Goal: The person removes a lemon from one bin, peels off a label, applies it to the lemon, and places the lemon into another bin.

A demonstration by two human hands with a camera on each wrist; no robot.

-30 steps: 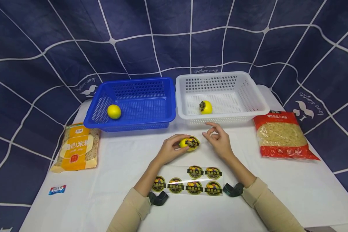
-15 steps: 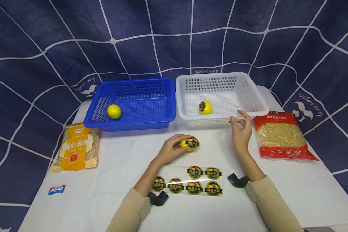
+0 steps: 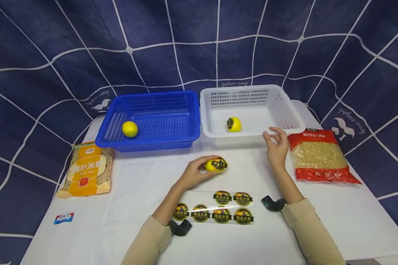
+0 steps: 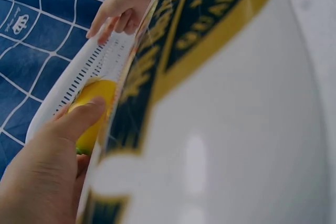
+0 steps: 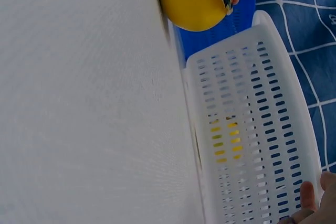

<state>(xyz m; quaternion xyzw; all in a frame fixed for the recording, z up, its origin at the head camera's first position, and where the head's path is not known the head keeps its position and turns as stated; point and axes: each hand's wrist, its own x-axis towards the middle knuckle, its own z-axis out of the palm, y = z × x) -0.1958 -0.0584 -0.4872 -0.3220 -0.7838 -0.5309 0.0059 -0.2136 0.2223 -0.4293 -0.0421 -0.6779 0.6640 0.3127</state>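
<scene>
In the head view, my left hand (image 3: 194,173) holds a yellow lemon (image 3: 212,165) just above the table. A round black-and-gold fruit sticker (image 3: 220,164) is on the lemon's right side. Thumb and fingers lie on either side of the fruit. My right hand (image 3: 277,147) is at the front rim of the white basket (image 3: 248,137), pinching it between thumb and index finger. One stickered lemon (image 3: 234,124) lies inside that basket. Between my forearms lies a sheet of stickers (image 3: 205,195), with several left on it.
Left of the white basket stands a blue basket (image 3: 152,144) with one plain lemon (image 3: 130,129). A yellow pasta bag (image 3: 86,171) lies at the left, a red one (image 3: 321,156) at the right. A small blue-and-red wrapper (image 3: 63,218) sits front left.
My right hand has moved right and away from beside the held lemon to the white basket's front rim. My left hand has stayed in place with the lemon.
</scene>
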